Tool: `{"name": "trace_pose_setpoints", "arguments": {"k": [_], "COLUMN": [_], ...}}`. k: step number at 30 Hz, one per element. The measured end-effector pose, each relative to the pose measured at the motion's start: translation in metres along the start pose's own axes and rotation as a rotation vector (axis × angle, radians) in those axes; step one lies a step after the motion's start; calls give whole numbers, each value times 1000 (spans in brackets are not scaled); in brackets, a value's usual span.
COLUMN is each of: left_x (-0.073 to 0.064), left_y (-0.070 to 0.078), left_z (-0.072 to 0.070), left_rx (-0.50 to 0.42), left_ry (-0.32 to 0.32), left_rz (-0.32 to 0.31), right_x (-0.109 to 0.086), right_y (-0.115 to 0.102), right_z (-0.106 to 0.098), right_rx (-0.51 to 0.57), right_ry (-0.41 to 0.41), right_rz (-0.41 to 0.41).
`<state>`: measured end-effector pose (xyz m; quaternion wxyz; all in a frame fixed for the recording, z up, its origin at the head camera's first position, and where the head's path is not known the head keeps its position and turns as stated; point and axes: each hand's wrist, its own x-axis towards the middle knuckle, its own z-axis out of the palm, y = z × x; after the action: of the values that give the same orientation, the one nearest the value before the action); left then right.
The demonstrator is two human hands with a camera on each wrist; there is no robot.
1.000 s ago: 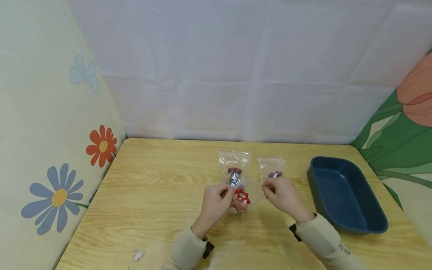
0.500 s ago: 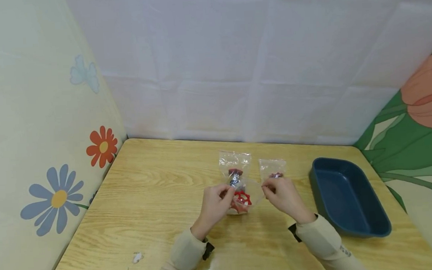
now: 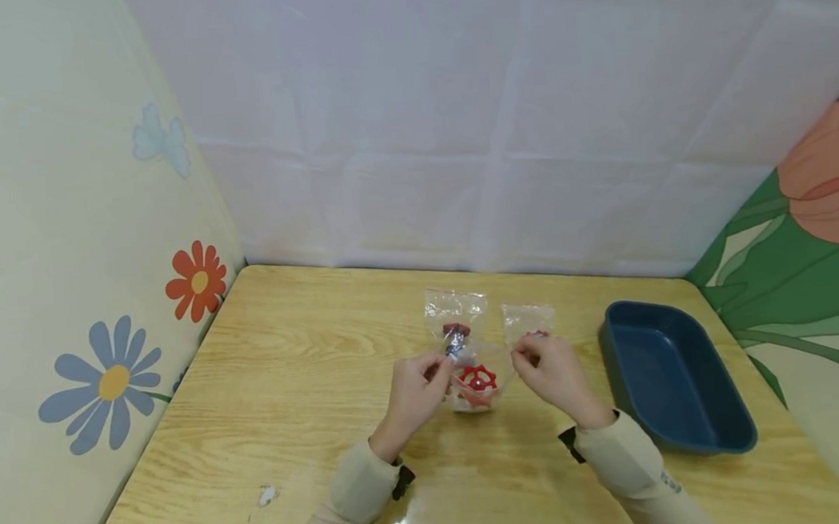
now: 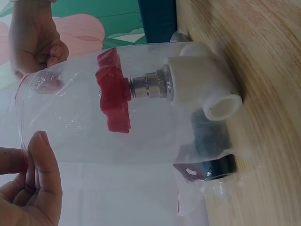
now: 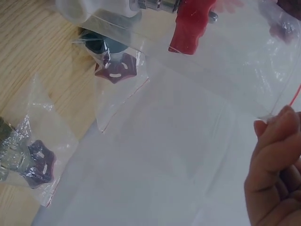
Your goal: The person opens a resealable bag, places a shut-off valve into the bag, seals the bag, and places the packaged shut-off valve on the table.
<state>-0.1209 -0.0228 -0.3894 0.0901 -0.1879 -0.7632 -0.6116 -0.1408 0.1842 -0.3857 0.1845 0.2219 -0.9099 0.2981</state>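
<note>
A white valve with a red handwheel (image 4: 113, 92) stands inside a clear zip bag (image 4: 150, 136) on the table. My left hand (image 3: 415, 394) pinches one side of the bag's top edge between thumb and finger. On the opposite side, my right hand (image 3: 554, 374) pinches that edge too; the right wrist view shows its fingertips (image 5: 282, 120) on the bag's corner. The bag's mouth is spread between both hands. Behind it lies a bagged valve with a dark body and dark red wheel (image 5: 116, 68). Another bagged valve (image 5: 40, 162) lies farther right.
A deep blue bin (image 3: 675, 382) sits at the right of the wooden table (image 3: 308, 333). A white cloth (image 3: 397, 135) hangs behind the table, and flower-printed panels (image 3: 100, 233) flank it on both sides.
The red handwheel has shifted slightly right and shows more plainly. My right hand has moved a little right and up. My left hand keeps its hold with hardly any movement.
</note>
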Motion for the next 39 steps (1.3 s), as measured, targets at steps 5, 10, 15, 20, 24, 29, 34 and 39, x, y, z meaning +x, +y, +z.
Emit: {"name": "trace_pose_setpoints", "arguments": {"k": [5,10,15,20,24,29,34,39], "left_x": [2,5,8,9,8,6,4,5], "left_y": [0,0,0,-2,-4,-7,-12,-17], "left_z": [-1,-4,-8,-10,-10,-11,-12,-14], "left_rx": [11,14,24,50,69,67,60,49], "left_ry": [13,35,46,36,34,16,-4,-64], "left_rz": [8,33,86,132,154,127,97,133], "right_x": [2,4,5,4,2,-2,-3,-3], "right_y": [0,-2,-3,-3,-2,0,0,-1], "right_z": [-3,-7,-10,-10,-8,-5,-3,-2], "right_rx": [-1,22,35,30,34,68,92,124], "right_ry": [14,-14,-49,-75,-92,-109,-119,-129], "right_rz": [-12,47,95,88,101,128,141,169]}}
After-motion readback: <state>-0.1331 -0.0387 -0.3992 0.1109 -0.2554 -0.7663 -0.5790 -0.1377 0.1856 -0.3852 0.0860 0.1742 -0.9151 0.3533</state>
